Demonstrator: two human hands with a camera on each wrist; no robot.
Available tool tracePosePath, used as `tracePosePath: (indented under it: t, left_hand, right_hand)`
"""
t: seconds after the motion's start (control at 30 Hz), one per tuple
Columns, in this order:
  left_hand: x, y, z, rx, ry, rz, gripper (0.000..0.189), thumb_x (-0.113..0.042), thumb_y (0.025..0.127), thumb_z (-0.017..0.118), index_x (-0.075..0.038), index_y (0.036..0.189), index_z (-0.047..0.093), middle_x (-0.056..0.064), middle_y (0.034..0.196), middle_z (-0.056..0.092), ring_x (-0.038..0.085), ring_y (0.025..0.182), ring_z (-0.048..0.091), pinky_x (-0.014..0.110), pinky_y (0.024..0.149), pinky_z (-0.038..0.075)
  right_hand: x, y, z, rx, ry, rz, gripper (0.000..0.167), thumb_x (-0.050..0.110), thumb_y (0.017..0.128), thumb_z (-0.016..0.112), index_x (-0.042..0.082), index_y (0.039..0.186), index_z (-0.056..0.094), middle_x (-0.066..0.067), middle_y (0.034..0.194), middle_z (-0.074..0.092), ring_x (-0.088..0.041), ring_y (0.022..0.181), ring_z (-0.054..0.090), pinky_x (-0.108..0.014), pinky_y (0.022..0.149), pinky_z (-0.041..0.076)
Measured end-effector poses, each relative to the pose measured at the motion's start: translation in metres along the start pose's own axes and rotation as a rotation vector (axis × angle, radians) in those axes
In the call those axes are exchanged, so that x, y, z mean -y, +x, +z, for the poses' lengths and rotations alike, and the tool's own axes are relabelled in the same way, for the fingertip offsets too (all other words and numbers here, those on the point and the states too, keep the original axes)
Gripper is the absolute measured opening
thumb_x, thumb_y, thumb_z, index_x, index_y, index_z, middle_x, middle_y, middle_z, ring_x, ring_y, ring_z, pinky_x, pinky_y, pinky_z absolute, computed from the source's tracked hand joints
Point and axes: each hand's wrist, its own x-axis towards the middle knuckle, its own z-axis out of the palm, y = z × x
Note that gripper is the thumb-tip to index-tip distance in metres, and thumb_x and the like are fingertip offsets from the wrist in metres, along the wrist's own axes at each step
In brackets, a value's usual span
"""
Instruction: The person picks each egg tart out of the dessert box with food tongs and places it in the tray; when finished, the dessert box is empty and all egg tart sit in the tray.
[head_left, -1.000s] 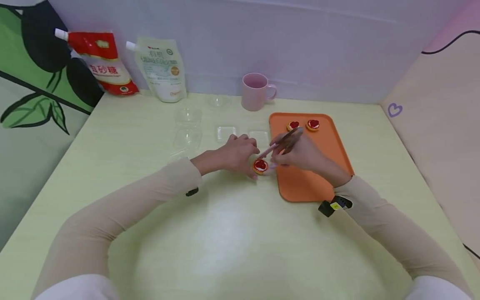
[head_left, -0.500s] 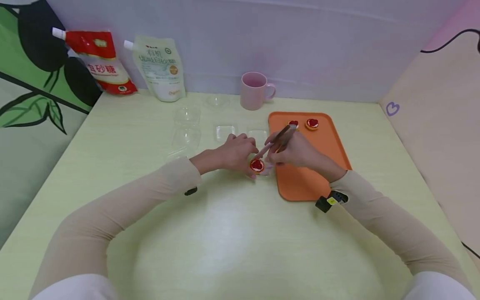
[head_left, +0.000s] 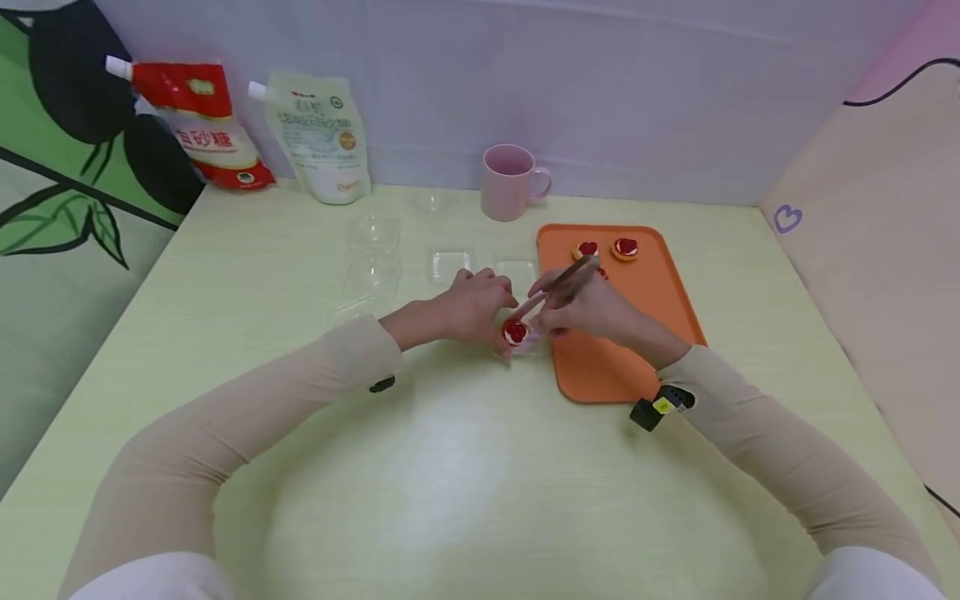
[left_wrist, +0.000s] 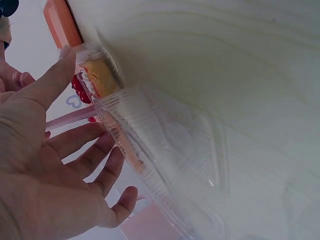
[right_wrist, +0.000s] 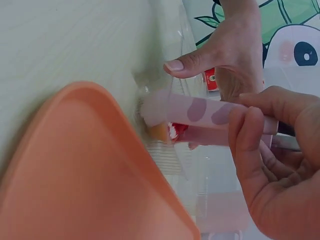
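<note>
A small tart with red topping and white cream [head_left: 516, 333] sits low in a clear plastic box [left_wrist: 170, 135], between my hands. My left hand [head_left: 476, 308] holds the box, its thumb at the near side and its fingers spread along the far side. My right hand [head_left: 588, 304] grips tongs [right_wrist: 195, 110] with pale pink, purple-spotted tips. Those tips are around the tart, whose yellow crust [left_wrist: 101, 77] shows through the plastic in the left wrist view. The right hand itself is above the left edge of an orange tray [head_left: 607, 367].
Two more tarts [head_left: 625, 248] lie at the tray's far end, and a bit of another shows beside the tongs. Other clear containers [head_left: 375, 250] stand left of the tray. Behind them are a pink mug [head_left: 507, 183], a red-and-white pouch [head_left: 210, 129] and a pale green pouch [head_left: 318, 137].
The tongs and the tart have shifted slightly left, toward my left hand, and my right hand went with them. In the last half second they have barely moved. My left hand stays about where it was.
</note>
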Motion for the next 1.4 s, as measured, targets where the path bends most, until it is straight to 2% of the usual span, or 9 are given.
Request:
tracePosePath:
  t: [0.27, 0.6, 0.73, 0.83, 1.0, 1.17, 1.4]
  left_hand:
    - [-0.003, 0.001, -0.002, -0.005, 0.005, -0.003, 0.078, -0.050, 0.070, 0.088, -0.010, 0.133, 0.065, 0.004, 0.125, 0.060, 0.025, 0.116, 0.048, 0.049, 0.098, 0.033]
    - [-0.004, 0.000, -0.001, 0.022, 0.017, -0.017, 0.078, -0.048, 0.072, 0.088, -0.009, 0.134, 0.063, 0.004, 0.128, 0.059, 0.026, 0.118, 0.048, 0.050, 0.100, 0.033]
    - [-0.005, -0.002, -0.001, 0.032, 0.009, -0.024, 0.077, -0.048, 0.072, 0.087, -0.008, 0.134, 0.063, 0.005, 0.128, 0.059, 0.027, 0.120, 0.048, 0.051, 0.102, 0.033]
    - [-0.005, -0.003, -0.001, 0.033, 0.010, -0.027, 0.078, -0.047, 0.073, 0.087, -0.008, 0.135, 0.063, 0.006, 0.129, 0.059, 0.027, 0.122, 0.047, 0.052, 0.103, 0.032]
    - [-0.004, -0.003, -0.003, 0.034, 0.021, -0.022, 0.078, -0.046, 0.073, 0.087, -0.008, 0.136, 0.061, 0.006, 0.132, 0.057, 0.028, 0.125, 0.046, 0.053, 0.105, 0.030]
    - [-0.003, -0.003, -0.003, 0.037, 0.019, -0.008, 0.079, -0.046, 0.073, 0.087, -0.008, 0.137, 0.061, 0.007, 0.133, 0.057, 0.029, 0.125, 0.046, 0.053, 0.105, 0.030]
    - [-0.003, -0.002, -0.001, 0.034, 0.030, 0.000, 0.079, -0.046, 0.073, 0.087, -0.009, 0.137, 0.061, 0.007, 0.132, 0.057, 0.028, 0.124, 0.046, 0.053, 0.105, 0.030]
  right_hand:
    - [0.004, 0.002, -0.004, -0.005, -0.075, -0.077, 0.026, 0.009, 0.083, 0.078, -0.003, 0.105, 0.069, -0.013, 0.083, 0.076, -0.019, 0.059, 0.069, -0.030, 0.058, 0.057]
    - [-0.004, -0.001, 0.001, -0.049, 0.009, -0.065, 0.024, 0.008, 0.085, 0.078, -0.005, 0.102, 0.068, -0.017, 0.086, 0.076, -0.021, 0.061, 0.072, -0.028, 0.060, 0.058]
    - [-0.002, -0.008, -0.006, -0.070, 0.056, -0.030, 0.025, 0.010, 0.086, 0.077, -0.004, 0.105, 0.068, -0.014, 0.083, 0.075, -0.018, 0.062, 0.072, -0.029, 0.062, 0.059]
    - [0.005, -0.016, -0.023, -0.132, 0.106, -0.013, 0.027, 0.009, 0.086, 0.076, -0.005, 0.108, 0.068, -0.011, 0.082, 0.075, -0.018, 0.063, 0.073, -0.032, 0.063, 0.060]
    - [0.006, -0.027, -0.061, -0.293, 0.139, -0.037, 0.027, 0.005, 0.085, 0.076, -0.009, 0.106, 0.068, -0.001, 0.083, 0.077, -0.019, 0.061, 0.073, -0.033, 0.061, 0.060]
    - [-0.023, -0.032, -0.090, -0.419, 0.097, 0.045, 0.031, 0.010, 0.087, 0.077, -0.010, 0.107, 0.066, 0.014, 0.077, 0.074, -0.009, 0.059, 0.072, -0.026, 0.060, 0.058]
    - [-0.063, -0.029, -0.102, -0.492, 0.079, 0.158, 0.038, 0.013, 0.087, 0.077, -0.012, 0.111, 0.061, 0.020, 0.071, 0.068, -0.001, 0.059, 0.070, -0.024, 0.060, 0.057]
